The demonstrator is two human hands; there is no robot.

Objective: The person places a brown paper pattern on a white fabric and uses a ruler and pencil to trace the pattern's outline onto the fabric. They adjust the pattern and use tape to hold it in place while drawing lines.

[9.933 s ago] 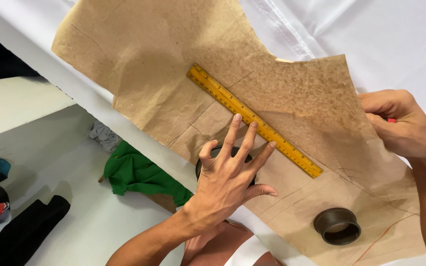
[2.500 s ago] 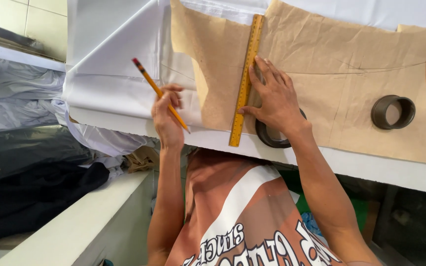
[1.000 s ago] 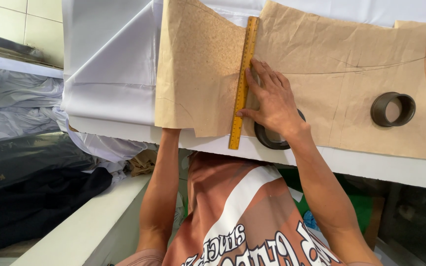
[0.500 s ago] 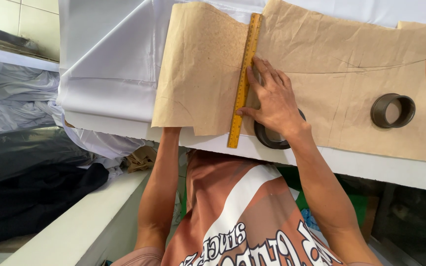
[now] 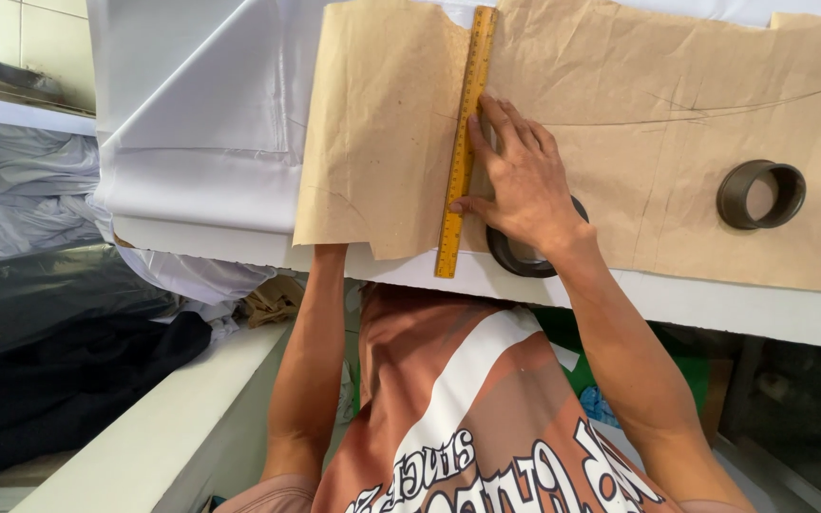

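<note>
The brown paper pattern (image 5: 677, 114) lies across the white cloth (image 5: 211, 123) on the table (image 5: 715, 304), and its left part is folded up and over along the yellow ruler (image 5: 463, 142), which runs from the top of the frame down past the table's near edge. By the look of it the fold is started but not yet pressed flat: the flap (image 5: 382, 123) stands loosely, with a wavy lower edge. The right hand (image 5: 520, 180) lies spread and flat, fingers along the ruler's right side, pinning ruler and paper; its heel covers part of a dark ring (image 5: 515, 258) at the table's edge. The left hand is hidden under the flap, only the forearm (image 5: 311, 361) showing below, so whether it is spread or pinching cannot be told. A second dark ring (image 5: 760, 193) sits on the paper at right, well apart from the hand. Pencilled curves and a reddish line mark the paper towards the right; nothing there looks cut. The near table edge is close: the ruler's end and the flap's corner hang just past it. There is bare white cloth left of the flap, and free paper between the hand and the far ring. Dark and grey fabric (image 5: 49, 342) is piled at lower left, beside the table.
</note>
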